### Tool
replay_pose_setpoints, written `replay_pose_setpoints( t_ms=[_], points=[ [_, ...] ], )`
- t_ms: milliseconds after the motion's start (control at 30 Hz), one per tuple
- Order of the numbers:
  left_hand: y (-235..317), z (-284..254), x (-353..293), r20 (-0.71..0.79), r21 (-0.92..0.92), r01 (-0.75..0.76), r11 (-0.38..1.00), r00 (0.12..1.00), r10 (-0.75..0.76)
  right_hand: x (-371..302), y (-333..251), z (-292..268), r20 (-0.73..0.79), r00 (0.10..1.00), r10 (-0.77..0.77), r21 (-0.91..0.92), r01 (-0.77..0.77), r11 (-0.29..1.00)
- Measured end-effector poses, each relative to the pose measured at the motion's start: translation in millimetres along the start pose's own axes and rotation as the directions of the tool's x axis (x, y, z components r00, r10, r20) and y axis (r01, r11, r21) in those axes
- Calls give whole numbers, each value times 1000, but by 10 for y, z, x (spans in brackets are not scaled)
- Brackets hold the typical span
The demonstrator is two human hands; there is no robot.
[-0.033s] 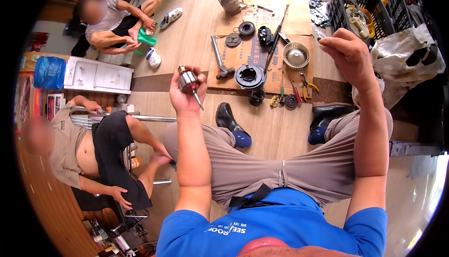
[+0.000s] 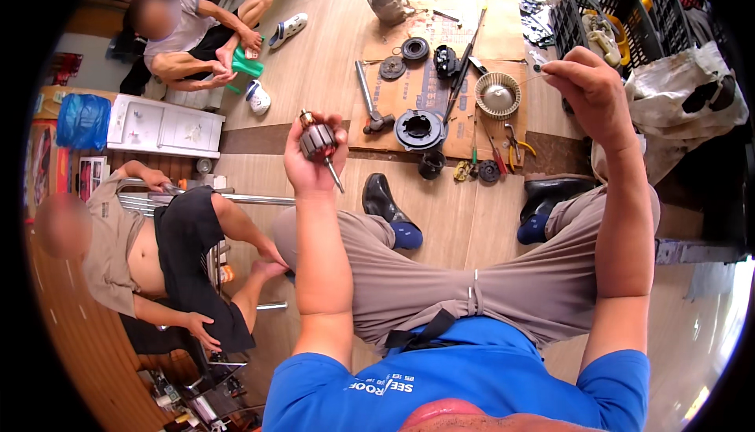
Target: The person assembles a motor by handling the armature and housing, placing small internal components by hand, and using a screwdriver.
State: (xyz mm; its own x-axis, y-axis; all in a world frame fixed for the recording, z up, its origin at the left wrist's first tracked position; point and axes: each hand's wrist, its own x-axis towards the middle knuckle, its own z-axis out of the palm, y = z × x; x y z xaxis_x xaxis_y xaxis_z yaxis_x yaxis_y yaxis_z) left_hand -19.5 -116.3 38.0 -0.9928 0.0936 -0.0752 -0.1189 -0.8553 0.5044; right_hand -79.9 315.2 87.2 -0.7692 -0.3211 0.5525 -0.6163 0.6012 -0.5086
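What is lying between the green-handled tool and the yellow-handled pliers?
The head view shows a red-handled tool and, near the handles, a round black part.

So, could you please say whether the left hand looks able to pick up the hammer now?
Probably not yet: the hammer lies uncovered nearby, but the left hand holds a motor armature, which would likely need setting down first.

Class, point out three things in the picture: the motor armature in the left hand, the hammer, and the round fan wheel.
Motor armature [image 2: 318, 143]: head view, on its ridged core.
Hammer [image 2: 366, 90]: head view, on its handle.
Fan wheel [image 2: 497, 101]: head view, on its central disc.
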Motion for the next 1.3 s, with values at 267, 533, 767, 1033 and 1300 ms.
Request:
replay_pose_setpoints(
  t_ms=[267,533,767,1033,1300],
  points=[
    [209,217,-64,87,-38,-98,994,991,101,151,106,38,179,984,1,233,-44,971],
    [60,148,-111,41,231,-363,903,930,364,-36,19,685,415,900,-132,115,92,989],
    [-87,291,-56,274,435,-506,745,862,425,-32,107,1143,442,826,351,-390,-175,904],
    [-519,436,-66,515,663,-591,460,805,293,-22,-900,1400,436,867,-239,652,-122,749],
    [-644,502,-114,511,684,-514,517,844,161,33,-865,1325,669,733,-120,596,-433,676]
  ],
)
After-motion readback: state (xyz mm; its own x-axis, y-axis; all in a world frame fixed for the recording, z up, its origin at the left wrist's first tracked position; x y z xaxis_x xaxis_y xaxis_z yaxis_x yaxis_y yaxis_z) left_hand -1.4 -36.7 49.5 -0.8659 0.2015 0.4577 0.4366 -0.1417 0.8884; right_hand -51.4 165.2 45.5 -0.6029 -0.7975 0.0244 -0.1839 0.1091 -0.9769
